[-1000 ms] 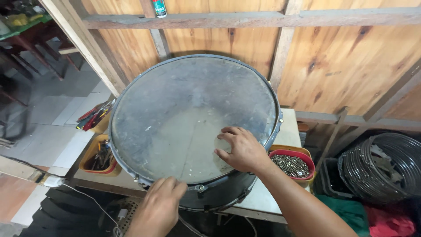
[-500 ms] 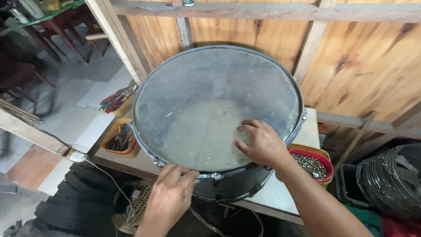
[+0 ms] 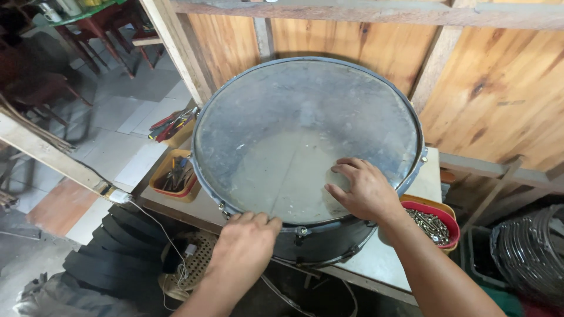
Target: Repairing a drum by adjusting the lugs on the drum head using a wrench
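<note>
Soft daylight, sharp focus, bowed edges

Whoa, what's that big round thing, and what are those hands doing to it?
It's a big drum lying flat on a workbench. A person has both hands on it: the right hand presses flat on the worn drumhead, and the left hand rests on the metal rim at the near edge. Beside the drum sit a red bowl of screws and a small tray of tools.
</note>
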